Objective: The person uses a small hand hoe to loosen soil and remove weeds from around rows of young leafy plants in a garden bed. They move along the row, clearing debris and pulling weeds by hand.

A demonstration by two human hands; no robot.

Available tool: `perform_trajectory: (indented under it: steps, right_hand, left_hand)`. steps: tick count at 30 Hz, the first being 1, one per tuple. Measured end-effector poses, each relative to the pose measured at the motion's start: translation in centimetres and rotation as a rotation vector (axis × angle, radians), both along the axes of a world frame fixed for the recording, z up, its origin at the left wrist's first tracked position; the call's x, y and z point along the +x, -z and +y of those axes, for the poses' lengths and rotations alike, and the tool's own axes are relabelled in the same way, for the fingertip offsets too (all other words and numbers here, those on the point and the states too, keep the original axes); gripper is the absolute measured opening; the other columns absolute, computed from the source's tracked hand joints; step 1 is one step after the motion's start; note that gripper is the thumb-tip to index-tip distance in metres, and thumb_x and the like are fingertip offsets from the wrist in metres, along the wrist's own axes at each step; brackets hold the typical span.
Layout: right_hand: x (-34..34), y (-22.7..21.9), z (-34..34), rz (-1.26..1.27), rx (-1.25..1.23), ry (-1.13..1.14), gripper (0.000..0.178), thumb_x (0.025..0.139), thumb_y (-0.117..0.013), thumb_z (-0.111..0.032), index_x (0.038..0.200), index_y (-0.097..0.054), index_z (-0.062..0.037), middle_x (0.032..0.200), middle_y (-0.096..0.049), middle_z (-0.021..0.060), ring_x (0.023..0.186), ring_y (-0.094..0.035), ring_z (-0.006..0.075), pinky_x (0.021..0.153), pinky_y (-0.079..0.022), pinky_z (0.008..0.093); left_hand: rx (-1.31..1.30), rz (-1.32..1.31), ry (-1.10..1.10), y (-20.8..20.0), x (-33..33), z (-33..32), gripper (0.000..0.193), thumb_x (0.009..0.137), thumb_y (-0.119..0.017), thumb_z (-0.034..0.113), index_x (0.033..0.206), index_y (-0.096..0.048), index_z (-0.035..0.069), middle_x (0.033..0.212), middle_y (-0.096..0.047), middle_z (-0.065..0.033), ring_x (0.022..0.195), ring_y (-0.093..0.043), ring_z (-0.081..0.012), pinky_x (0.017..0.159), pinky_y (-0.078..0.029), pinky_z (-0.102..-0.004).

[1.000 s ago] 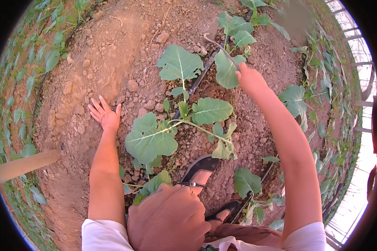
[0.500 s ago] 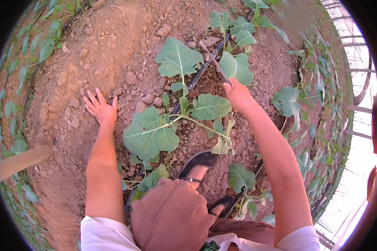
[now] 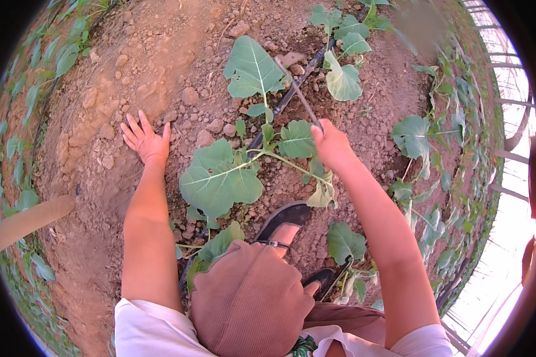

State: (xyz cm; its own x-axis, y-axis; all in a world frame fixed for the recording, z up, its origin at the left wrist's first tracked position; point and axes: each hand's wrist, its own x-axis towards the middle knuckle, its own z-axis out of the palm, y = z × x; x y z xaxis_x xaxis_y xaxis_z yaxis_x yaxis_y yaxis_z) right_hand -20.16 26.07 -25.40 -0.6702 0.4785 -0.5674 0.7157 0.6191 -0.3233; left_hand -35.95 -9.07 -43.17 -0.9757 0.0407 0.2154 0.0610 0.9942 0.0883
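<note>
My left hand [image 3: 147,143] rests palm down on the dry soil, its fingers spread, holding nothing. Wrapped round the handle end of a thin-shafted hand hoe [image 3: 304,98] is my right hand [image 3: 333,146]. The hoe's flat head lies at the soil beside a black drip hose [image 3: 289,95]. Between my hands grows a broad-leaved green plant [image 3: 220,178], whose upper leaf [image 3: 253,68] has ragged holes. Another large leaf [image 3: 343,79] stands just right of the hoe shaft.
My feet in black shoes [image 3: 286,215] stand close below the plant. A smaller plant [image 3: 345,243] grows near my right forearm. A pale wooden pole [image 3: 33,223] juts in at left. More plants [image 3: 414,140] line the right side, near a bright framework [image 3: 506,77].
My right hand and the hoe have shifted slightly left and toward me. The leaf right of the shaft has swung up and tilted. My left hand stays on the soil.
</note>
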Motion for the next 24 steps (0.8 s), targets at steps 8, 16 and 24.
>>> perform_trajectory:
  steps: [8,16,24]
  right_hand:
    - [3.5,-0.3,-1.3,-0.010,0.032,-0.081,0.029,0.094,-0.045,-0.030,0.104,-0.045,-0.0029,0.086,-0.061,0.0253,0.084,-0.059,0.0439,0.075,-0.046,0.0507]
    - [4.8,-2.3,-1.0,0.058,-0.087,0.036,0.030,0.095,-0.045,-0.033,0.104,-0.050,-0.0050,0.081,-0.060,0.0210,0.077,-0.059,0.0389,0.071,-0.045,0.0454]
    - [6.9,-2.2,-1.1,0.052,-0.138,-0.124,0.030,0.095,-0.045,-0.032,0.104,-0.050,-0.0041,0.079,-0.059,0.0182,0.063,-0.059,0.0319,0.061,-0.047,0.0407]
  left_hand:
    - [0.006,0.006,0.002,0.0,-0.1,-0.3,0.087,0.077,-0.058,0.058,0.145,-0.022,0.018,0.152,-0.008,-0.0122,0.140,0.000,-0.0371,0.111,-0.003,-0.0514]
    - [0.015,0.029,0.013,0.1,-0.1,-0.2,0.085,0.078,-0.057,0.059,0.145,-0.024,0.018,0.152,-0.009,-0.0119,0.140,-0.001,-0.0370,0.111,-0.003,-0.0517]
    - [-0.012,0.034,0.012,0.4,-0.1,-0.3,0.085,0.077,-0.057,0.060,0.145,-0.024,0.018,0.152,-0.010,-0.0123,0.139,-0.001,-0.0381,0.111,-0.004,-0.0521]
